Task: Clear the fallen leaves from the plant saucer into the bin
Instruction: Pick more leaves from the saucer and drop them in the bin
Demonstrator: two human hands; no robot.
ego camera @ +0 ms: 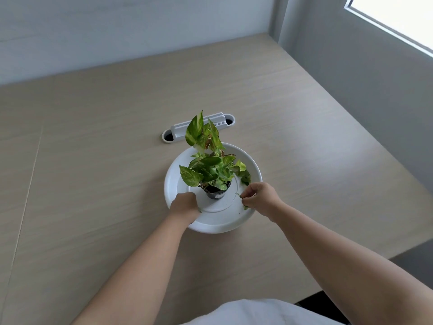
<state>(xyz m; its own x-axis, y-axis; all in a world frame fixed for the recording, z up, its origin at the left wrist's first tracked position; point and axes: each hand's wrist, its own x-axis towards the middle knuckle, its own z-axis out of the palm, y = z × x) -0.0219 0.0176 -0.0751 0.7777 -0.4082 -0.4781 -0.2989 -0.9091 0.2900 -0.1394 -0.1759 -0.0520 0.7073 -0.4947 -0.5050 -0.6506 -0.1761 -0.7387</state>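
Note:
A round white saucer [254, 170] lies on the wooden table with a small black pot [216, 193] of a green variegated plant [208, 165] at its middle. Fallen green leaves [244, 177] lie on the saucer's right side. My right hand [259, 197] is over the saucer's right part, fingers pinched on a green leaf by its thin stem. My left hand [184, 206] rests on the saucer's left front, fingers curled down, with a green leaf tip showing under its edge. No bin is in view.
A white cable grommet [178, 133] is set into the table [93, 160] just behind the saucer. The table's right edge runs close to a grey wall [363, 90] below a window. A pale wall stands at the table's far edge.

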